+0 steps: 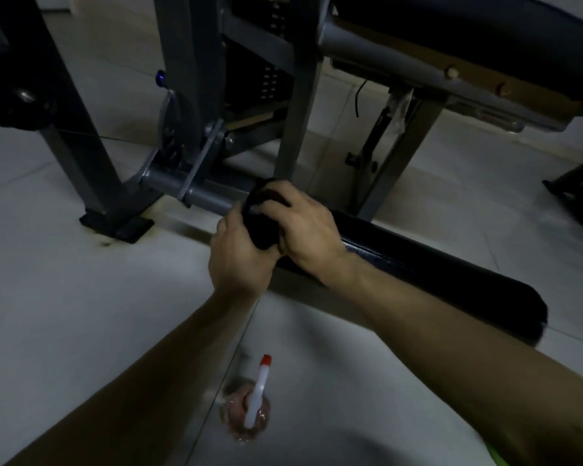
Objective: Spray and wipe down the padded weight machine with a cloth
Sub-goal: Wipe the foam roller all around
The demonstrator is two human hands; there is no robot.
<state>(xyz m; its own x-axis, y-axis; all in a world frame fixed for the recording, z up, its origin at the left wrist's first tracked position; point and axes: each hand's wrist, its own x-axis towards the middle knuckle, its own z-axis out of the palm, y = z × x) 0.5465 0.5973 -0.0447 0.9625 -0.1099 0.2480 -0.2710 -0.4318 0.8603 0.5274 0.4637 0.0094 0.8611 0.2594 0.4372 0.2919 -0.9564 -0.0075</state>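
Left hand [239, 253] and right hand [305, 230] both curl their fingers around the dark cloth [263, 230], pressed on the padded roller [435, 274] at its inner end. The spray bottle [256, 396] stands on the floor between the 2 forearms. Risk: an elbow drawn back topples it.

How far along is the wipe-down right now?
Spraying seems done: the spray bottle stands on the floor, unheld. In hand: the left hand and right hand grip the dark cloth on the frame end of the roller pad. Probably left: the rest of that pad and the bench pad above.
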